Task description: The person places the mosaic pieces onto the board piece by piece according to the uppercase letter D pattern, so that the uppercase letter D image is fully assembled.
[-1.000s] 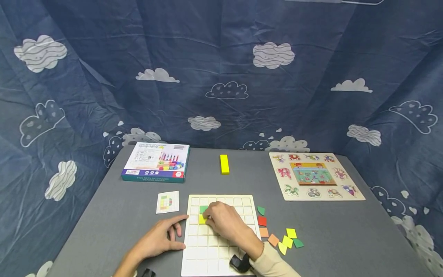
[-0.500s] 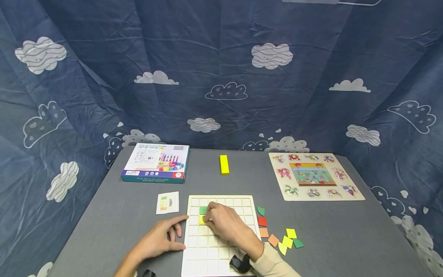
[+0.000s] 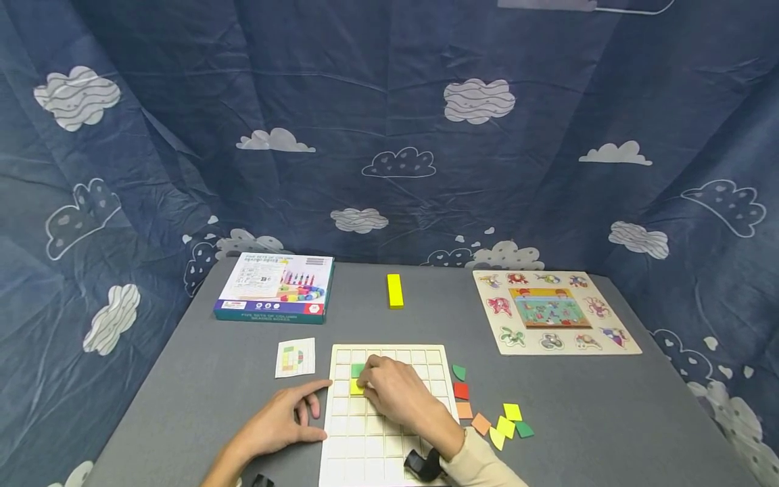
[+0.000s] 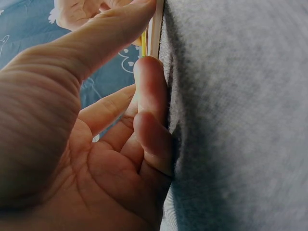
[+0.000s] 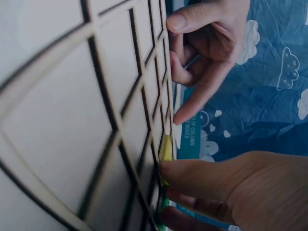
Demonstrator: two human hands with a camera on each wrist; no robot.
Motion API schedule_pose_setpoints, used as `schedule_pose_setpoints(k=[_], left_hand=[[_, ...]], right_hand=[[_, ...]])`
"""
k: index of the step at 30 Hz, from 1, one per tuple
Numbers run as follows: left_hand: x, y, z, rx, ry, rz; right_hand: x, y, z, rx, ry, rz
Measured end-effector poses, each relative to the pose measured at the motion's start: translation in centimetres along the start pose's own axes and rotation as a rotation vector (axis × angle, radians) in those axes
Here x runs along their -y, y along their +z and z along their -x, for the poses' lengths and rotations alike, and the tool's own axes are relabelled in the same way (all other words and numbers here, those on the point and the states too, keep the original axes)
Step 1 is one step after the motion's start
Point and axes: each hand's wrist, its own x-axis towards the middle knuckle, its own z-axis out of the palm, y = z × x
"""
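A pale wooden grid board (image 3: 343, 468) lies flat before the person. My right hand (image 3: 398, 391) reaches over it, thumb and fingertips pinching a yellow square tile (image 3: 356, 387) at a cell near the upper left. Just above that tile sits a green tile (image 3: 356, 370), partly covered by the fingers. The right wrist view shows the thumb against the yellow tile (image 5: 166, 145). My left hand (image 3: 276, 421) touches the board's left edge with index fingertip and thumb tip; its other fingers are bent under the palm. The left wrist view shows the left hand (image 4: 96, 163) beside the board's edge.
A small pattern card (image 3: 295, 358) lies left of the board. Along its right side are a red tile (image 3: 461, 390), an orange tile (image 3: 464, 410) and several more. Farther back are a boxed toy (image 3: 274, 287), a yellow block (image 3: 395, 291) and an animal puzzle board (image 3: 494, 325).
My right fingertips shift very slightly at the yellow tile, which stays around the same cell. The left hand keeps its place at the board's edge.
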Motion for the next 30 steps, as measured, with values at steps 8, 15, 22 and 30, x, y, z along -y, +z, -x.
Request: schedule_pose_setpoints(k=[8,15,22,30], left_hand=[[0.1,0.1,-0.2,-0.001,0.018,-0.009],[0.2,0.1,0.0,0.002,0.013,-0.010],[0.2,0.1,-0.2,0.003,0.019,-0.011],[0.4,0.1,0.1,0.004,0.013,0.016]], right_hand=[[-0.9,-1.4,0.7,0.036,0.001,-0.011],[-2.8,-2.6,2.9,0.033,0.041,-0.060],[-5.3,-4.0,5.5,0.027,0.090,-0.105],[-7.5,-5.5,8.3,0.064,0.176,-0.136]])
